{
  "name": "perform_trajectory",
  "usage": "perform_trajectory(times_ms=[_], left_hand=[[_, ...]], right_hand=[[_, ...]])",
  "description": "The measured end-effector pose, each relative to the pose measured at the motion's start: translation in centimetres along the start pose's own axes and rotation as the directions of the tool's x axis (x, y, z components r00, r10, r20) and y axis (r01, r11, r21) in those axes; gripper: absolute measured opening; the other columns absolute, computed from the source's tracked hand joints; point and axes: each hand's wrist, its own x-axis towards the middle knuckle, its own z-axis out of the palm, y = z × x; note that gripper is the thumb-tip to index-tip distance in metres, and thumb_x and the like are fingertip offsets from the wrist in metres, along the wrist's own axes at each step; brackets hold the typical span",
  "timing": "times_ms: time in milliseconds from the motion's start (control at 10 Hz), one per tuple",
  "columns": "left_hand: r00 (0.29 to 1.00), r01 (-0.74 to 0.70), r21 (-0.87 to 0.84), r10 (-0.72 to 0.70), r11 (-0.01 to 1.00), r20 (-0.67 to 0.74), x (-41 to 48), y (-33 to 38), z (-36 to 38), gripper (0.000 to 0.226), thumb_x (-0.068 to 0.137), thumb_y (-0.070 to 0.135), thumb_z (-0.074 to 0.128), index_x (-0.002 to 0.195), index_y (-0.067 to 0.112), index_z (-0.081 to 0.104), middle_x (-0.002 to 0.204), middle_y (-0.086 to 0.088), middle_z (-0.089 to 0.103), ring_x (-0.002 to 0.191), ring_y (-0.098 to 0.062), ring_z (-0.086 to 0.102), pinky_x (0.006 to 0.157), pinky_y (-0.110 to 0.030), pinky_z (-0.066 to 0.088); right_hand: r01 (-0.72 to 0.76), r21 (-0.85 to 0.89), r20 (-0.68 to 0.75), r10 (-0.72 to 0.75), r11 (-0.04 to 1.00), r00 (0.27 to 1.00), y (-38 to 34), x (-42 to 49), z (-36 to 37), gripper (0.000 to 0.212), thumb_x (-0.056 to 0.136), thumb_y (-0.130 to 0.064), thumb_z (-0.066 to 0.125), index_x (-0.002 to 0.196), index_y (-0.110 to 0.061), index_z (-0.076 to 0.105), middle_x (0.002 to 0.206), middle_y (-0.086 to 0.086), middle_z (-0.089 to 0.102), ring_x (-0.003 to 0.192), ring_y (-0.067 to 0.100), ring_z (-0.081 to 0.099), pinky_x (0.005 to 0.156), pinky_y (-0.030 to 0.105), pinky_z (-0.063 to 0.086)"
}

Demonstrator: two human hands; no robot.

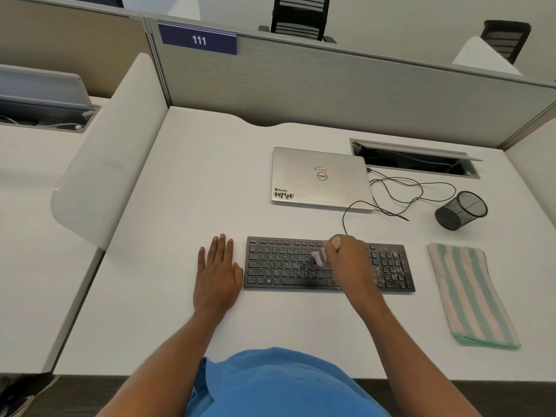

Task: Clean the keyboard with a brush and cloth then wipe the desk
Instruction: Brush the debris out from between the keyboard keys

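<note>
Keyboard (285, 266) black, crumb-speckled at number pad. Brush (317, 259) gripped by fingers of right hand (349, 261); left hand (217, 273) flat on worktop (180, 191), fingers straight. Read "DELL" on laptop (319, 179), "111" on sign (198, 40).

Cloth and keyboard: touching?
Apart. The head view shows a strip of bare desk between the right edge of the keyboard and the striped cloth.

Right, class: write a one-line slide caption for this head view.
Right hand works a brush over the dusty keyboard; left hand rests flat on the desk; cloth lies nearby.
</note>
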Motion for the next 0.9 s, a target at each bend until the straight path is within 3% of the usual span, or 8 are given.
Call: perform_trajectory(times_ms=[100,200,300,400,500,600,700,900], left_hand=[[1.0,-0.001,-0.006,0.001,1.0,-0.002,0.0,0.1,0.0,0.067,0.102,0.033,0.03,0.165,0.01,0.032,0.174,-0.009,0.023,0.163,-0.022,0.015,0.133,-0.049,0.007],[1.0,0.004,0.003,-0.004,1.0,0.005,0.0,0.0,0.0,0.067,0.102,0.034,0.029,0.165,0.011,0.031,0.175,-0.008,0.022,0.163,-0.022,0.014,0.133,-0.049,0.006],[1.0,0.003,0.006,-0.003,1.0,0.004,0.0,0.1,0.0,0.068,0.102,0.034,0.028,0.165,0.011,0.032,0.174,-0.008,0.022,0.163,-0.022,0.014,0.133,-0.049,0.006],[1.0,0.003,0.007,-0.003,1.0,0.009,0.1,0.1,-0.1,0.068,0.101,0.034,0.028,0.165,0.011,0.031,0.175,-0.008,0.022,0.163,-0.021,0.013,0.133,-0.048,0.005],[1.0,0.006,0.011,-0.006,1.0,0.007,0.1,0.1,0.0,0.068,0.101,0.034,0.028,0.165,0.011,0.031,0.175,-0.008,0.022,0.163,-0.021,0.013,0.133,-0.049,0.005],[1.0,0.005,0.012,-0.005,1.0,0.014,0.1,0.1,0.0,0.067,0.102,0.034,0.028,0.165,0.011,0.03,0.175,-0.008,0.021,0.164,-0.021,0.011,0.133,-0.048,0.004],[1.0,0.005,0.009,-0.005,1.0,0.012,0.0,0.0,0.0,0.067,0.102,0.034,0.029,0.165,0.012,0.03,0.175,-0.007,0.02,0.164,-0.02,0.01,0.133,-0.048,0.004],[1.0,0.002,0.003,-0.002,1.0,0.001,0.0,-0.1,0.1,0.067,0.101,0.034,0.03,0.165,0.011,0.032,0.175,-0.008,0.022,0.163,-0.021,0.012,0.133,-0.048,0.005]], right_hand=[[-0.012,-0.049,0.061,0.015,0.999,0.998,0.8,0.1,1.3,0.043,0.102,-0.018,0.049,0.061,-0.008,0.054,0.053,-0.009,0.052,0.05,-0.004,0.056,0.047,0.016,0.037],[-0.031,-0.087,0.117,0.041,0.996,0.992,1.2,-0.1,1.3,0.044,0.103,-0.017,0.05,0.059,-0.009,0.051,0.051,-0.011,0.051,0.047,-0.007,0.054,0.045,0.012,0.036],[-0.088,-0.097,0.182,0.105,0.991,0.978,1.2,0.0,0.5,0.037,0.101,-0.01,0.05,0.065,-0.004,0.05,0.056,0.005,0.054,0.043,-0.008,0.057,0.038,0.013,0.031],[-0.077,-0.081,0.152,0.088,0.994,0.984,0.8,0.3,0.2,0.035,0.101,-0.01,0.05,0.069,0.002,0.054,0.06,0.014,0.061,0.046,-0.008,0.06,0.039,0.017,0.035],[-0.032,-0.013,0.064,0.033,0.999,0.997,0.2,0.2,0.5,0.039,0.103,-0.011,0.049,0.067,0.0,0.056,0.052,0.0,0.053,0.045,-0.02,0.05,0.044,0.007,0.036],[-0.016,-0.029,0.056,0.018,0.999,0.998,0.3,-0.1,1.1,0.041,0.103,-0.014,0.05,0.064,-0.004,0.056,0.053,-0.009,0.052,0.047,-0.013,0.054,0.047,0.01,0.038],[-0.028,-0.085,0.074,0.034,0.996,0.997,1.1,-0.4,1.6,0.039,0.102,-0.02,0.051,0.064,-0.01,0.056,0.056,-0.011,0.054,0.056,0.007,0.057,0.049,0.022,0.037],[-0.071,-0.045,0.2,0.079,0.996,0.977,0.4,-0.6,0.5,0.032,0.102,-0.016,0.052,0.077,0.003,0.057,0.061,0.003,0.055,0.044,0.001,0.053,0.037,0.01,0.033]])
